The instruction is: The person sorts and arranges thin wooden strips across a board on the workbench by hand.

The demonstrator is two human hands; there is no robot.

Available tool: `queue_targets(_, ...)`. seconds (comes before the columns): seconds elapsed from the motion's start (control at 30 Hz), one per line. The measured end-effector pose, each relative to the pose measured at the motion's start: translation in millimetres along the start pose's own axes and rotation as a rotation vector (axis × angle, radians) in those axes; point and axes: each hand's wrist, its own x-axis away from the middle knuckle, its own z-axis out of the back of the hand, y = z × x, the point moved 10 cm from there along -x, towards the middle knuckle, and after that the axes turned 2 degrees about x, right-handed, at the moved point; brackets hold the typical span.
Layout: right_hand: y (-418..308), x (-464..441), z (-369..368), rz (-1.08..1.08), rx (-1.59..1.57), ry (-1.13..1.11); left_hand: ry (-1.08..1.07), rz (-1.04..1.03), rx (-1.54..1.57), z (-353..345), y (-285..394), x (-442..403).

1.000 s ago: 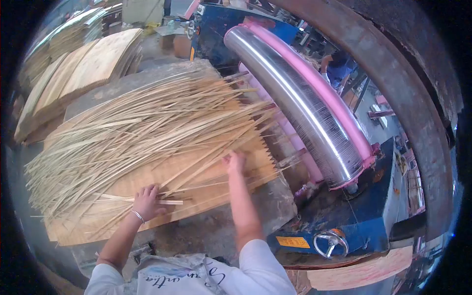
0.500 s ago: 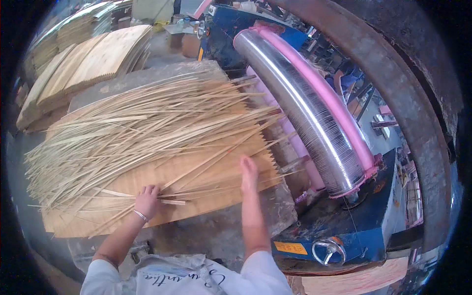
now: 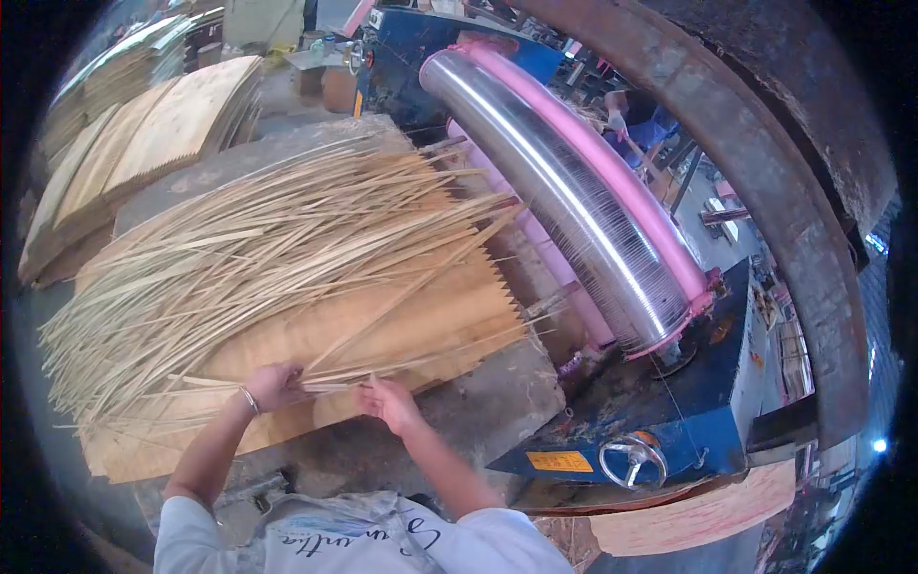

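My left hand (image 3: 275, 386), a bracelet on its wrist, is closed around a few thin wood strips (image 3: 335, 384) near the front edge of a veneer sheet (image 3: 440, 335). At the right ends of these strips, my right hand (image 3: 388, 404) has its fingers curled in and the thumb against them. Behind both hands, a wide, loose heap of pale wood strips (image 3: 239, 239) covers much of the sheet. The sheet's right edge is jagged.
To the right lies a machine with a shiny metal roller (image 3: 564, 196) and a pink roller (image 3: 593, 158). Its blue housing carries a handwheel (image 3: 632, 463). Stacked veneer sheets (image 3: 143, 143) stand at the back left. Another person's hand (image 3: 617, 120) shows beyond the rollers.
My right hand has moved left and nearer to me, from the sheet's right part to the strips beside my left hand. The camera view has shifted slightly.
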Motion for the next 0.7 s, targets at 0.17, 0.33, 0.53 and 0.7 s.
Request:
queue_targets(0.17, -28.4, -37.1, -28.6, 0.125, -0.238, -0.066, -0.064, -0.182, 0.259, -28.3, 6.8, -20.5)
queue_targets(0.33, -23.6, -75.6, -15.1, 0.057, -0.331, -0.034, 0.07, -0.053, 0.132, -28.3, 2.8, -52.2)
queue_targets(0.53, -36.1, -55.1, -14.2, 0.126, -0.447, -0.056, 0.023, -0.032, 0.424, -29.6, 2.5, -59.8)
queue_targets(0.7, -30.6, -20.6, -16.1, 0.269, -0.122, -0.151, 0.057, 0.126, 0.187, -14.8, -6.9, -47.5)
